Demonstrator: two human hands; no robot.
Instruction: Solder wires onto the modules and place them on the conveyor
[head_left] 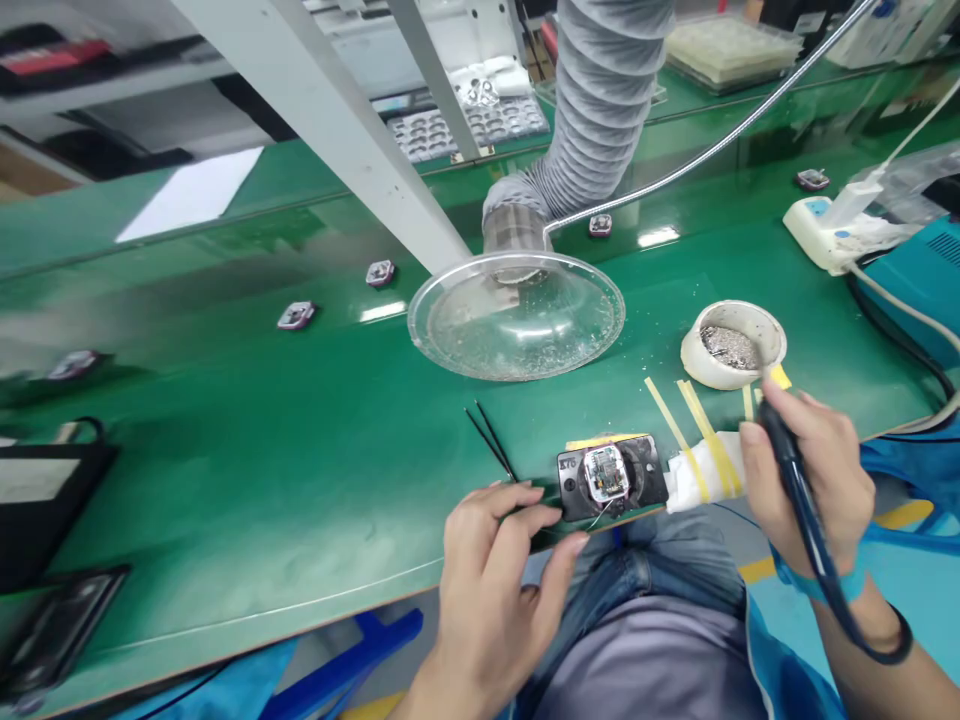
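Observation:
My right hand [817,470] grips a soldering iron [789,455] by its dark handle. The iron's blurred front end reaches over a white bowl [697,365] of silvery metal shavings [729,347]. Beside a black holding block [568,500], my left hand [499,575] rests at the table edge, thumb and fingers apart. Seated in that block is a small square circuit board in a rounded housing [606,473], and a thin wire [602,514] runs from it toward the left hand. Black tweezers [493,440] lie just beyond my left fingers, their closed end partly hidden.
A clear fume hood [517,350] on a grey hose [607,90] hangs over the green table [262,460]. White cloth [686,482] and yellow tape strips [697,415] lie right of the block. Several small housings [297,315] are spread behind. A power strip [817,235] sits far right.

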